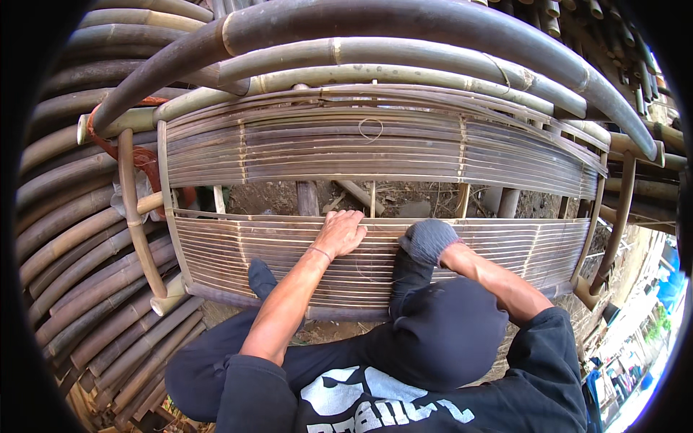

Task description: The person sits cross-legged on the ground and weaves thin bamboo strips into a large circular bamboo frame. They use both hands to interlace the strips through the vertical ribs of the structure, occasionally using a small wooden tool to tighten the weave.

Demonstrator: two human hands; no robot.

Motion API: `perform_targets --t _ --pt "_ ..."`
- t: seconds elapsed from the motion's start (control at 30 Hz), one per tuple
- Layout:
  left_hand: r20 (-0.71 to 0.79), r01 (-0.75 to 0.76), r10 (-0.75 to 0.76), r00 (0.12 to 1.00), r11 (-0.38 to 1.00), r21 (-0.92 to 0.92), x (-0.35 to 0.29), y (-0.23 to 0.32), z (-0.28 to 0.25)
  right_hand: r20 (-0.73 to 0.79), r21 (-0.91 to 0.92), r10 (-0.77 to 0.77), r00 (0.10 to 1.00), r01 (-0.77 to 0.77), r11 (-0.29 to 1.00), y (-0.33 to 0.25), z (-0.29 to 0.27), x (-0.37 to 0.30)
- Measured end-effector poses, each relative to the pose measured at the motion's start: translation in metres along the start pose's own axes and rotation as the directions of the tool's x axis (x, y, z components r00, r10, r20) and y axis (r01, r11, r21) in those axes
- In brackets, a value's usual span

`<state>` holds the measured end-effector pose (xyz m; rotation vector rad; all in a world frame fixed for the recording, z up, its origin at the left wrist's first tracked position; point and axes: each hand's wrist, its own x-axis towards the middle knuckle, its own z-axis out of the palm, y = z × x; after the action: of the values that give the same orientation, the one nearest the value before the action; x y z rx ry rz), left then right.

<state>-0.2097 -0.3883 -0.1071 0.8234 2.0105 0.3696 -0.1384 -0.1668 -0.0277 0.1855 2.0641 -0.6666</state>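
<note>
The near panel of thin brown split-bamboo strips (372, 274) lies in the front half of a curved bamboo-pole frame (411, 50). On its far edge rest the hands: the bare left hand (341, 233), palm down with bent fingers, and the grey-gloved right hand (427, 241), curled; whether either grips a strip I cannot tell. Beyond a gap sits a matching far panel (354, 148); stacked brown bamboo poles (83, 216) fill the left.

bright daylight in here. far right of the gloved right hand (431, 242), glare burns white; beyond it, soft sheen on bamboo poles (404, 50), shaded ground (267, 198). slats (361, 260) by the grip sharp; fisheye bends edges, corners black.
</note>
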Motion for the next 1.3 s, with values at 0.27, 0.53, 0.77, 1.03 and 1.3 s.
perform_targets --t 0.27,0.53,0.77,1.03,1.3 --pt "0.045 -0.028 0.032 0.998 0.995 -0.094 0.005 -0.010 0.003 -0.102 0.588 0.087 0.991 -0.011 0.809 0.019 0.013 -0.038" --pt "0.038 -0.083 0.088 0.995 0.990 -0.117 0.005 -0.015 -0.001 -0.399 0.917 0.098 0.912 0.395 0.058 -0.029 -0.009 -0.023" --pt "0.025 -0.100 0.104 0.994 0.988 -0.115 0.003 -0.020 -0.003 -0.165 -0.058 0.184 0.969 -0.195 0.979 -0.034 0.052 -0.013" --pt "-0.072 -0.120 0.112 0.991 0.985 -0.127 0.006 -0.019 0.008 -0.207 0.354 0.011 0.978 0.065 0.933 -0.078 0.080 -0.001" --pt "-0.167 -0.199 0.176 0.970 0.972 -0.127 0.003 -0.026 0.015 -0.516 0.367 -0.069 0.854 0.292 0.883 -0.017 0.084 -0.033"
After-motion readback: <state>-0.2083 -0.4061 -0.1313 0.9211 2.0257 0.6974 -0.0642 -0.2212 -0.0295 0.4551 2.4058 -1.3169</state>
